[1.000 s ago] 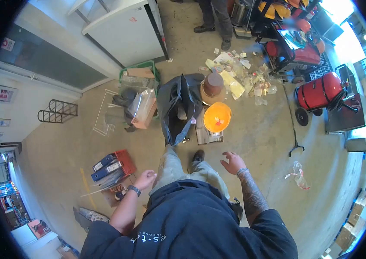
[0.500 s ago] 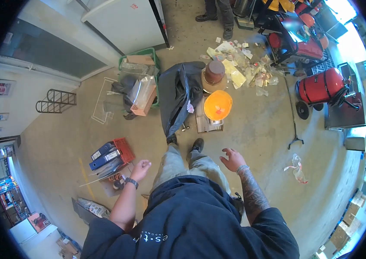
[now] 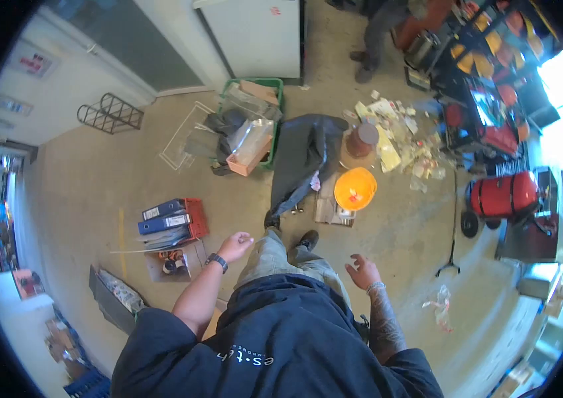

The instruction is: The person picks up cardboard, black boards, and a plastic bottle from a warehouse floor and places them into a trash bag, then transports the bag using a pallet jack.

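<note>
My left hand, with a dark watch on its wrist, hangs in the air beside my left leg. Its fingers are loosely bent and nothing shows in them. Off my right leg, my right hand is also in the air, fingers apart, holding nothing. A dark plastic bag lies on the floor by my left foot. To its right are an orange hard hat, apparently resting on a shallow box, and a brown cylindrical object.
A green crate with packaging stands ahead. Blue binders sit in a red crate on the left. Paper litter covers floor ahead right, near a red wheeled tank. Another person's legs are farther off.
The view has turned, so the floor items appear shifted right. My left hand has come nearer my leg, its fingers straighter. The other person's legs have changed position.
</note>
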### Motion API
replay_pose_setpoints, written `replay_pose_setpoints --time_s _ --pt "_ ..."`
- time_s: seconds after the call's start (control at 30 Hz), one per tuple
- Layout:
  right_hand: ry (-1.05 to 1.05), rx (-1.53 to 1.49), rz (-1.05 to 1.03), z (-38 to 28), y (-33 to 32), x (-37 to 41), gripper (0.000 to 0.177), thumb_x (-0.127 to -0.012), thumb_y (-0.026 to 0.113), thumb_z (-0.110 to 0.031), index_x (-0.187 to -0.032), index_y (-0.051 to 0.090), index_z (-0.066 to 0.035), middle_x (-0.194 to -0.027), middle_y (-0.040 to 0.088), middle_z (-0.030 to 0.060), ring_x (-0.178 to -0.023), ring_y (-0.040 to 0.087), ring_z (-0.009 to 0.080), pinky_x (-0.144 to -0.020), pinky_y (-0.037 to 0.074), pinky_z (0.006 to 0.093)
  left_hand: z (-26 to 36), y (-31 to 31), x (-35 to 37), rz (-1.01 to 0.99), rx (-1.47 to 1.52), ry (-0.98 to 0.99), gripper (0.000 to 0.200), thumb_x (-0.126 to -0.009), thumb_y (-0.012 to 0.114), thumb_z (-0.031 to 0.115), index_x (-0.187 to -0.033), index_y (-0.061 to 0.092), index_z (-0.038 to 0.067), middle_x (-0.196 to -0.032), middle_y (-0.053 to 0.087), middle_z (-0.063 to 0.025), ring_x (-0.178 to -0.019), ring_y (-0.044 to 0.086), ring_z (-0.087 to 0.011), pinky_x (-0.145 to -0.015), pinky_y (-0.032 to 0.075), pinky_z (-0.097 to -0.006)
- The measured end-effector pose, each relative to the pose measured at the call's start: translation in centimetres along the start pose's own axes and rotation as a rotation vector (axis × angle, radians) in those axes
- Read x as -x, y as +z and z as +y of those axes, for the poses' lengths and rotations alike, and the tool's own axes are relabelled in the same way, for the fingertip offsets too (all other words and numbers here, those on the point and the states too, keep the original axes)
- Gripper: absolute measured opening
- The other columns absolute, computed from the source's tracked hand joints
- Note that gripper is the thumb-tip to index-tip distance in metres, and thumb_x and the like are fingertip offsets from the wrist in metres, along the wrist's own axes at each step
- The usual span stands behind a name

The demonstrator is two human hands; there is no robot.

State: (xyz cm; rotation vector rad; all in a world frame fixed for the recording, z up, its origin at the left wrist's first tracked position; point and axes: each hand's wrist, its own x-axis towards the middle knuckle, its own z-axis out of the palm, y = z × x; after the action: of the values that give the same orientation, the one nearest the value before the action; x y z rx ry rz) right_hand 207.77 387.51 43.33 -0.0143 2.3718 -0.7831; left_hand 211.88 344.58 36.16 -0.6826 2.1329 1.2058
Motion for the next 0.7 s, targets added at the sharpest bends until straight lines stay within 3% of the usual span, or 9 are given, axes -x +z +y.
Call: replay_pose_setpoints --time_s 0.1,0.17,0.23,0.37,0.43,0.5,0.7 --pt "0.013 0.008 -0.166 0.4 2.4 -0.6 0.052 -0.081 0.063 -0.040 -0.120 0.056 -0.007 -0.101 0.065 0.0211 -0.096 0.062 0.0345 -0.086 0.049 0.0396 -0.2 0.7 0.8 0.033 -0.006 0.000 0.048 -0.084 0.061 0.041 -0.116 0.058 0.004 -0.104 0.065 -0.0169 -0.096 0.062 -0.0267 -0.084 0.048 -0.0344" --pt "0.066 -0.050 -0.490 0.1 3.6 -1.3 0.056 -0.084 0.057 -0.048 -0.124 0.055 -0.008 -0.107 0.063 0.0212 -0.099 0.061 0.0350 -0.088 0.048 0.0382 -2.1 2.2 0.9 -0.066 -0.016 0.061 0.050 -0.085 0.061 0.043 -0.115 0.058 0.003 -0.108 0.064 -0.0173 -0.099 0.062 -0.0252 -0.087 0.047 -0.0342" --pt "-0.102 0.071 -0.626 -1.3 3.1 -1.5 0.060 -0.087 0.051 -0.054 -0.123 0.056 -0.007 -0.110 0.063 0.0190 -0.100 0.061 0.0343 -0.089 0.047 0.0377 -1.9 2.7 1.8 -0.275 0.057 -0.025 0.053 -0.085 0.060 0.044 -0.118 0.057 0.001 -0.111 0.063 -0.0185 -0.102 0.061 -0.0232 -0.090 0.046 -0.0335" --pt "-0.168 0.137 -0.596 0.1 3.6 -2.8 0.062 -0.087 0.048 -0.056 -0.120 0.057 -0.004 -0.112 0.063 0.0168 -0.102 0.060 0.0330 -0.091 0.046 0.0379 -1.7 3.0 3.3 -0.277 -0.025 0.027 0.055 -0.086 0.057 0.046 -0.121 0.057 0.003 -0.114 0.062 -0.0166 -0.104 0.060 -0.0219 -0.093 0.044 -0.0326" --pt "-0.086 0.159 -0.560 -0.4 3.0 -2.3 0.049 -0.088 0.051 -0.045 -0.122 0.057 -0.011 -0.110 0.065 0.0122 -0.103 0.061 0.0295 -0.092 0.045 0.0372 -1.8 2.8 2.5 -0.240 0.003 0.014 0.056 -0.086 0.056 0.048 -0.121 0.057 0.005 -0.114 0.063 -0.0155 -0.104 0.060 -0.0223 -0.094 0.044 -0.0328" --pt "-0.093 0.100 -0.566 0.7 3.5 -2.7 0.048 -0.088 0.050 -0.042 -0.121 0.057 -0.008 -0.111 0.064 0.0142 -0.104 0.060 0.0296 -0.093 0.044 0.0373 -3.0 3.1 1.7 -0.296 -0.201 0.025 0.056 -0.086 0.053 0.052 -0.120 0.059 0.008 -0.112 0.064 -0.0127 -0.103 0.060 -0.0229 -0.093 0.044 -0.0341" --pt "-0.150 0.063 -0.536 2.5 4.1 -2.9 0.046 -0.087 0.051 -0.037 -0.120 0.057 -0.005 -0.112 0.064 0.0155 -0.104 0.060 0.0298 -0.092 0.045 0.0366 -3.5 3.7 1.3 -0.374 -0.073 -0.056 0.056 -0.085 0.053 0.053 -0.119 0.060 0.009 -0.108 0.065 -0.0117 -0.097 0.061 -0.0225 -0.088 0.045 -0.0344"
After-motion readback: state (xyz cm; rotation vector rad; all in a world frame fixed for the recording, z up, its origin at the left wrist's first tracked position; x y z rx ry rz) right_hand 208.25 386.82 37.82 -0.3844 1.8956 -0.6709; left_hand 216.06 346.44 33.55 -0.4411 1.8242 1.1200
